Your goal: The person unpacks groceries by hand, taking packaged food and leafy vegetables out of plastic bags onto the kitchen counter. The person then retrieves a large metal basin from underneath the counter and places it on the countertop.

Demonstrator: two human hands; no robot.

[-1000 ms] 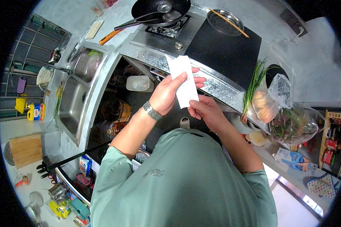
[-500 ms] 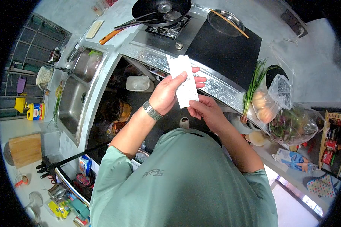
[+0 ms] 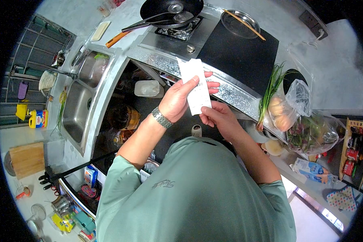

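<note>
Board (image 3: 27, 157) way over on the far left, yellow jug (image 3: 38, 119) above it in view. Then sink (image 3: 74, 115) with two basins, stringy greens (image 3: 61, 105) along its left edge. White tub (image 3: 147, 88) down low, and up top wok (image 3: 151, 8) over burner (image 3: 185, 34), ladle (image 3: 174, 8) resting inside. Watch (image 3: 162, 117) on the left wrist. Left hand (image 3: 176, 101) clamped on slip (image 3: 199, 97), thumb on the front, fingers behind and sticking out past the edge. Slip smack in the middle, held up off any surface, just this side of the stove, print too small to read. Right hand (image 3: 222, 119) pinching its lower right corner, thumb on top, other fingers curled. Next, black panel (image 3: 234, 60) with shiny plate (image 3: 234, 31) on top, chopsticks (image 3: 250, 27) laid across. Then scallions (image 3: 270, 90), bag of brownish round stuff (image 3: 282, 109) right beside, can't tell what exactly. Another clear bag (image 3: 314, 133) next to that, leafy stuff inside. Dotted cloth (image 3: 343, 197) lower right.
</note>
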